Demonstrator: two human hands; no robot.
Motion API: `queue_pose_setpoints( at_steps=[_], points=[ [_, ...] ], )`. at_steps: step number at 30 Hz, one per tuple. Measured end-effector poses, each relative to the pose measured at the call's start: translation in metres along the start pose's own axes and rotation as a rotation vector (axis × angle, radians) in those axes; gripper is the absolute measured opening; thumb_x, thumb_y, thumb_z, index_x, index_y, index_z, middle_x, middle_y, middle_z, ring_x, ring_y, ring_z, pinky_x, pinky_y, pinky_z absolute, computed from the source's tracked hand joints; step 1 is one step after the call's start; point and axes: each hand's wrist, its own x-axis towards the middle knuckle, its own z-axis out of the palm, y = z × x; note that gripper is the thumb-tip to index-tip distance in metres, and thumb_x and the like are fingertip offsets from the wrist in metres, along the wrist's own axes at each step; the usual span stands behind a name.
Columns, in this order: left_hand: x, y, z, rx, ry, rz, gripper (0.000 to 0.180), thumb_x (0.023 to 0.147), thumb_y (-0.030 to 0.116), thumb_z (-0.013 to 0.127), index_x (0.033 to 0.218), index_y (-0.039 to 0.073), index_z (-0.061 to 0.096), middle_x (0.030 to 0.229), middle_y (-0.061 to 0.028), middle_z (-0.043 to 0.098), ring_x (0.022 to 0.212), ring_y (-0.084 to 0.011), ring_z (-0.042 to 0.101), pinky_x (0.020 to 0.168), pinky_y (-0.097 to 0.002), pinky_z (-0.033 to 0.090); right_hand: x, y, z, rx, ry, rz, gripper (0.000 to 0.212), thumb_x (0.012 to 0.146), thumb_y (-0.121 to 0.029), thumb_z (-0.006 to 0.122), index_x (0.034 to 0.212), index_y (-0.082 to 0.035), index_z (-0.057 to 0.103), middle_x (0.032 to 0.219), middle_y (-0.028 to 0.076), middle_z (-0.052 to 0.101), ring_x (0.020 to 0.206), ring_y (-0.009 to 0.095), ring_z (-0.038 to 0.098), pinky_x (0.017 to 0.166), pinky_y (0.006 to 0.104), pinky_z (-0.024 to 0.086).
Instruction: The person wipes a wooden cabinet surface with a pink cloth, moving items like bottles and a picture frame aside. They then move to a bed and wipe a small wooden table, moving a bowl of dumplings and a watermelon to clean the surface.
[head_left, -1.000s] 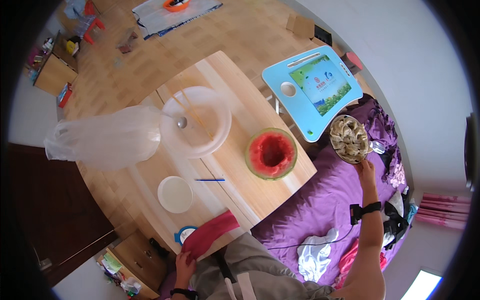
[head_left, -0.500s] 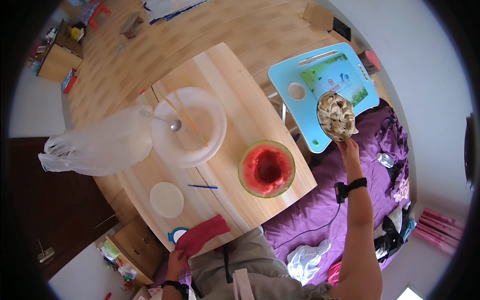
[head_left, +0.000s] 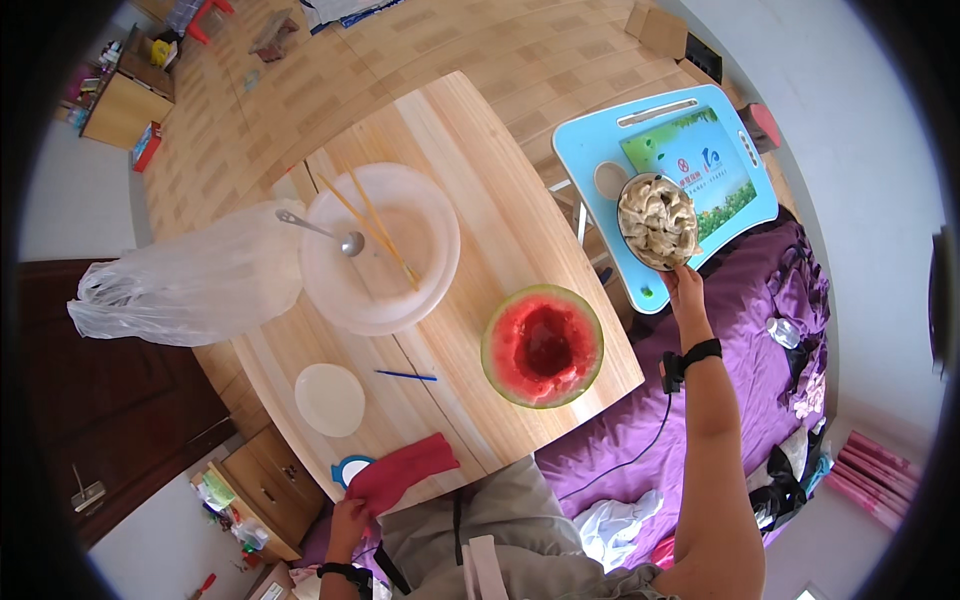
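Note:
At the far right, my right hand (head_left: 686, 290) grips the near edge of a bowl of dumplings (head_left: 658, 222), its fingers partly hidden by the bowl. The bowl is over a light-blue folding table (head_left: 625, 262) with a printed top; whether it touches cannot be told. At the near left, my left hand (head_left: 349, 522) is closed on the end of a red cloth (head_left: 408, 472) at the wooden table's edge. A blue-and-white round item (head_left: 350, 468) is partly under the cloth. A hollowed watermelon half (head_left: 510, 365) stands on the wooden table (head_left: 450, 140), between my hands.
A white basin (head_left: 440, 210) holds a spoon (head_left: 350, 243) and chopsticks (head_left: 372, 228). To its left is a plastic bag (head_left: 190, 275). Nearer lie a pale round disc (head_left: 330, 400) and a blue pen-like stick (head_left: 405, 376). A purple-covered bed (head_left: 620, 430) borders the right side.
My right hand has moved the bowl of dumplings slightly left and farther over the blue folding table. My left hand stays at the red cloth. The whole view has shifted a little.

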Motion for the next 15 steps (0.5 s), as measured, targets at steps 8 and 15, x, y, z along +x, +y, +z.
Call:
queue_pose_setpoints(
  at_steps=[8, 15],
  points=[
    [0.001, 0.014, -0.012, -0.008, 0.034, 0.057, 0.026, 0.074, 0.014, 0.069, 0.097, 0.003, 0.067, 0.099, -0.0204, 0.062, 0.096, -0.0374, 0.059, 0.087, -0.0420, 0.048, 0.003, -0.016, 0.007, -0.028, -0.013, 0.064, 0.031, 0.098, -0.007, 0.045, 0.119, 0.014, 0.048, 0.111, 0.018, 0.061, 0.101, 0.026, 0.064, 0.090, 0.0305, 0.055],
    [-0.005, 0.031, -0.022, 0.063, 0.037, 0.217, 0.031, 0.069, 0.014, 0.075, 0.097, 0.004, 0.066, 0.100, -0.0190, 0.062, 0.096, -0.0380, 0.060, 0.084, -0.0431, 0.049, -0.030, -0.025, -0.030, -0.204, -0.112, -0.010, 0.034, 0.093, -0.008, 0.055, 0.118, 0.014, 0.049, 0.107, 0.017, 0.063, 0.098, 0.024, 0.066, 0.081, 0.0269, 0.056]
  ],
)
